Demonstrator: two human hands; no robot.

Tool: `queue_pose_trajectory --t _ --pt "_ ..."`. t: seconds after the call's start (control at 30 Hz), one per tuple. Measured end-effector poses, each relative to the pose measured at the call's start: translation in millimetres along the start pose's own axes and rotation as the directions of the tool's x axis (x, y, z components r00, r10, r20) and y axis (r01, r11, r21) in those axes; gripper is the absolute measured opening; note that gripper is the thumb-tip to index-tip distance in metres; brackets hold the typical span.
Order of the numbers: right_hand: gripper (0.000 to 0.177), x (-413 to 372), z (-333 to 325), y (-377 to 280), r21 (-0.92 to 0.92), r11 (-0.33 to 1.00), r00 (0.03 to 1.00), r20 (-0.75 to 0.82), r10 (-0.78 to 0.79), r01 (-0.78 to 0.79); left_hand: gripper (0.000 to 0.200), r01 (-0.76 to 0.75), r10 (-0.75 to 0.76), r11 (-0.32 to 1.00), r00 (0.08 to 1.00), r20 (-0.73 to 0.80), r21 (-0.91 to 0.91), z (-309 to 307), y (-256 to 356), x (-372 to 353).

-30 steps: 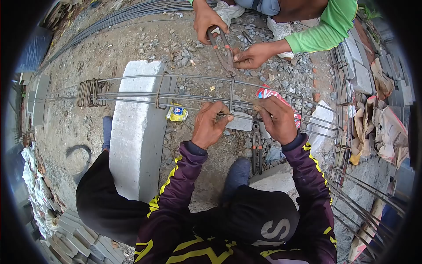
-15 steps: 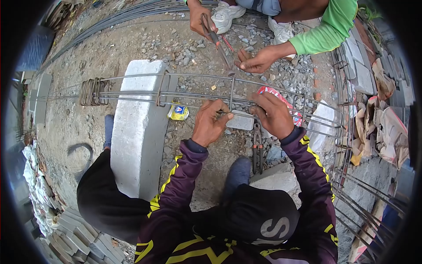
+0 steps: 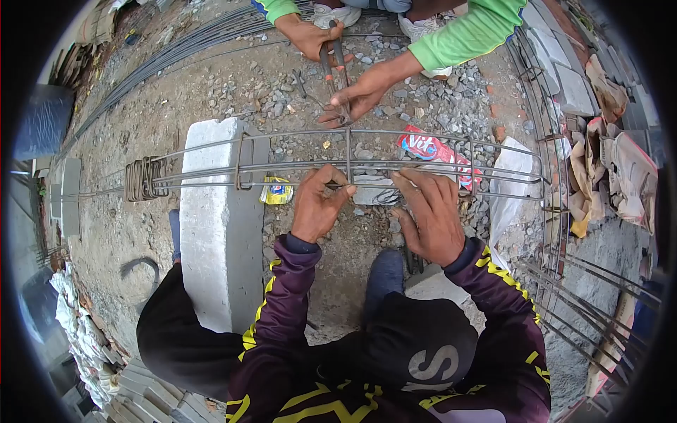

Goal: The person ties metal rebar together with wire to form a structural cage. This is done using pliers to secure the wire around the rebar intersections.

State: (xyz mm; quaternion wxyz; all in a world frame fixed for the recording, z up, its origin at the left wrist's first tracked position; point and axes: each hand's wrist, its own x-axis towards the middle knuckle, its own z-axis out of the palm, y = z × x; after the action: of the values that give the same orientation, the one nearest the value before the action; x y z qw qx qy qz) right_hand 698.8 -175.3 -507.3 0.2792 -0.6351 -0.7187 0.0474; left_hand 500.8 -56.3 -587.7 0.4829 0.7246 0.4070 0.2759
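A rebar cage of long thin bars and stirrups [image 3: 348,149] stretches across in front of me. My left hand [image 3: 319,206] pinches its near side where a stirrup meets the near bar, thumb and forefinger closed there. Just right of that, my right hand [image 3: 431,215] is open, thumb apart from the fingers, with its fingertips at the near bars. Under that hand, the handles of cutting pliers [image 3: 415,263] show partly; the rest is covered. Across the cage, a co-worker in green sleeves holds end-cutting pincers [image 3: 337,74], their jaws at the stirrup's far corner.
A concrete block [image 3: 204,240] supports the cage on the left, with a bundle of stirrups [image 3: 146,179] beyond it. A red wrapper [image 3: 430,149] and a yellow packet [image 3: 277,192] lie on the gravel. Upright and slanting rebar [image 3: 585,289] stands at the right.
My right thumb has spread away from its fingers, and the hand is lower, covering most of the pliers on the ground. The co-worker's pincers have come to the stirrup's far corner.
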Motion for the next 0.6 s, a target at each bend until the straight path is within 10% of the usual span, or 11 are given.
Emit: queue_pose_trajectory --t 0.13,0.23,0.27,0.4,0.6 --pt "0.034 -41 29 0 0.545 0.830 0.968 -0.125 0.219 -0.117 0.020 -0.002 0.001 1.000 1.000 0.031 0.017 -2 2 -3" --pt "0.030 -67 71 24 0.893 0.005 0.580 0.288 0.762 -0.450 0.020 -0.026 0.025 0.999 0.999 0.021 0.020 -1 2 1" --pt "0.030 -64 81 29 0.928 0.112 0.615 0.142 0.775 -0.355 0.020 -0.023 0.023 1.000 1.000 0.018 0.012 -1 4 0" --pt "0.037 -37 114 41 0.959 -0.281 0.823 0.176 0.540 -0.020 0.020 0.007 -0.006 0.999 0.999 0.033 -0.032 3 -5 -3" --pt "0.040 -44 142 41 0.848 -0.529 0.840 0.289 0.459 -0.003 0.020 -0.044 0.043 0.998 0.999 0.012 0.036 1 2 -4"
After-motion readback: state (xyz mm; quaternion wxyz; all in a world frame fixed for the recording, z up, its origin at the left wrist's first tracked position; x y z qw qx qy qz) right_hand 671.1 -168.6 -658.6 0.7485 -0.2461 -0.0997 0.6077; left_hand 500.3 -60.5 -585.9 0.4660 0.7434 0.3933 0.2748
